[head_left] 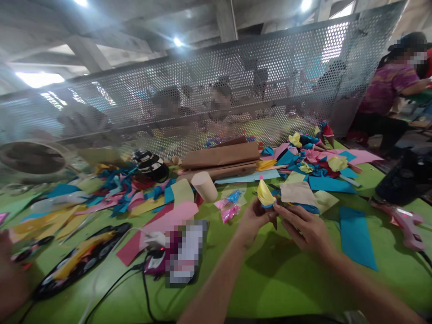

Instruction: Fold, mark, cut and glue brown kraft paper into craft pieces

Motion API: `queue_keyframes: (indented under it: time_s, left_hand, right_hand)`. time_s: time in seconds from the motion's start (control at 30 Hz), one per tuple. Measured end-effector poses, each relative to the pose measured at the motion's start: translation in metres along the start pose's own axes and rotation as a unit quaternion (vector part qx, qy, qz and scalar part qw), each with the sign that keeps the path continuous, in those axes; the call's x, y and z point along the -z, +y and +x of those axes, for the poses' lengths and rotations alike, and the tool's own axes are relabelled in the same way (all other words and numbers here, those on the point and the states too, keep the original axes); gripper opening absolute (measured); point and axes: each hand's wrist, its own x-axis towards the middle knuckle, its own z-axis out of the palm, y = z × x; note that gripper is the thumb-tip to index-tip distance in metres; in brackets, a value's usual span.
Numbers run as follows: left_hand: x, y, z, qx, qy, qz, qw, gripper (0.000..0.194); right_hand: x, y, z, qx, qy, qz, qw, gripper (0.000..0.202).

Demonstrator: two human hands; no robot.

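Both hands meet over the green table (263,288). Between them is a small paper piece (265,194) with a yellow top, a pink tip, a blue band and a brown point below. My left hand (252,220) closes round its left side. My right hand (302,225) has its thumb and fingertips pressed on its right side at the blue band. Just left of the hands lie small pink and blue shiny packets (231,211). A tan paper sheet (299,193) lies behind my right hand.
A pink glue gun (407,225) and blue paper (357,236) lie right. Left are a phone (187,254), a purple power socket (157,263), cables and a black tray (81,261). Paper scraps and a perforated screen (202,90) stand behind. Another person's hand (11,274) is far left.
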Motion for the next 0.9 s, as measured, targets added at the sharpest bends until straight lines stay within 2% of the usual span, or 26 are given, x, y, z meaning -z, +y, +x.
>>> queue_keyframes:
  time_s: [0.9]
  left_hand:
    - [-0.0008, 0.0012, 0.0011, 0.000, 0.011, 0.027, 1.000, 0.051]
  right_hand:
    - [0.0006, 0.0000, -0.0004, -0.004, -0.015, -0.009, 1.000, 0.061]
